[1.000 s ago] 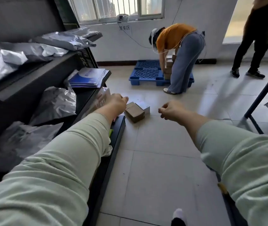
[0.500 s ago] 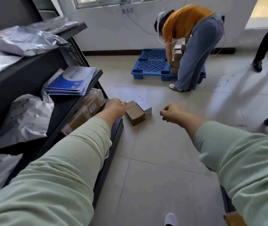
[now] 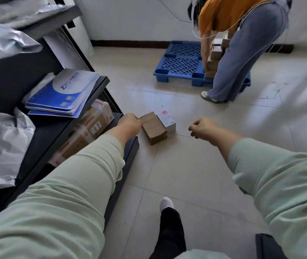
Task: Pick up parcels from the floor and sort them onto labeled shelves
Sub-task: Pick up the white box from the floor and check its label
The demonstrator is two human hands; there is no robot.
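A brown cardboard parcel (image 3: 153, 128) lies on the tiled floor beside the foot of the black shelf unit (image 3: 92, 96). A small white box with a pink mark (image 3: 166, 119) sits against its right side. My left hand (image 3: 130, 124) hangs as a fist just left of the brown parcel, holding nothing I can see. My right hand (image 3: 203, 128) is also curled shut, in the air right of the white box. Both arms wear pale green sleeves.
The shelves hold silver mailer bags (image 3: 1, 141), blue envelopes (image 3: 64, 92) and taped cartons (image 3: 91, 128). A person in an orange top (image 3: 229, 14) bends over boxes on a blue pallet (image 3: 182, 62). My own foot (image 3: 166, 204) shows below.
My view has tilted down and moved closer to the floor parcels. Both fists have stayed closed and kept their place beside the brown parcel.
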